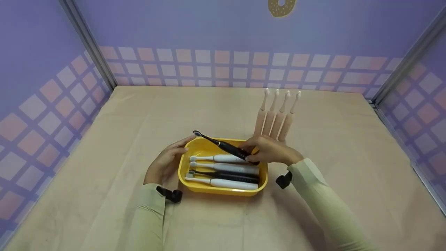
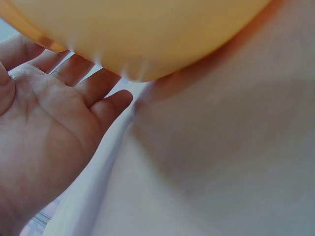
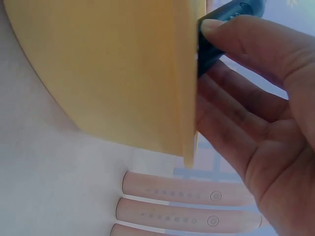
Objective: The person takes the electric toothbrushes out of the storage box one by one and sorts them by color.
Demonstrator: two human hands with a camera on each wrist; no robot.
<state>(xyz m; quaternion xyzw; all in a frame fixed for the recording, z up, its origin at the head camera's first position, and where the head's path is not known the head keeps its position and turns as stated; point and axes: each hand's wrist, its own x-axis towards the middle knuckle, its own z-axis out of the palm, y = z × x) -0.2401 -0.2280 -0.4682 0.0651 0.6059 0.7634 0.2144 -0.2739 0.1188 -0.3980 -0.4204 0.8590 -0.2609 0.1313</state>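
Note:
In the head view my right hand (image 1: 268,150) pinches the handle of a black electric toothbrush (image 1: 228,147), tilted over a yellow bin (image 1: 223,191) with its brush head up to the left. The right wrist view shows the thumb pressed on the dark handle (image 3: 231,14), partly hidden by the bin's wall. Inside the bin lie white electric toothbrushes (image 1: 233,183) and one black toothbrush (image 1: 240,177), side by side with heads to the left. My left hand (image 1: 167,160) rests against the bin's left end, its fingers fairly straight along the outer wall in the left wrist view.
Several pink electric toothbrushes (image 1: 287,127) stand upright in a row just behind my right hand, close to the bin. A pale cloth-covered table (image 1: 156,115) lies under everything. Purple walls with a tile pattern (image 1: 223,66) enclose the back and sides.

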